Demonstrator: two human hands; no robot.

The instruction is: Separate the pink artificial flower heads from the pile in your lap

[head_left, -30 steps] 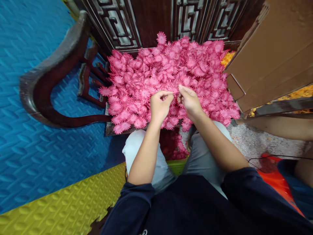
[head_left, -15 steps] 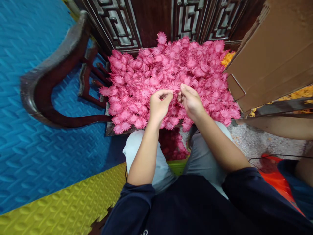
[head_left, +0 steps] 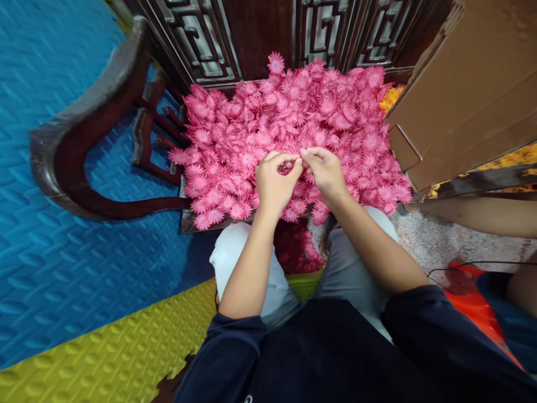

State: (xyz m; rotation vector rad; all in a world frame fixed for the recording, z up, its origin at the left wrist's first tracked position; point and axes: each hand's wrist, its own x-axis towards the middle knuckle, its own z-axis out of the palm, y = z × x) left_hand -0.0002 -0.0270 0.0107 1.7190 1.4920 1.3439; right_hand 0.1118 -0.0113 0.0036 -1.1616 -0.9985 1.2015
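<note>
Chair (head_left: 44,162) heaped with pink flowers (head_left: 335,112) at 12 o'clock: left hand (head_left: 273,184) and right hand (head_left: 328,174) pinch one flower (head_left: 288,166), likely light and crushable, best gripped at its centre.

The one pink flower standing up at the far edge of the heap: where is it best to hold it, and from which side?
Probably pinch the upright flower by its upper petals, coming from above. It rises over the heap against the dark wood, so its top is free. Its base sits among neighbours.
</note>
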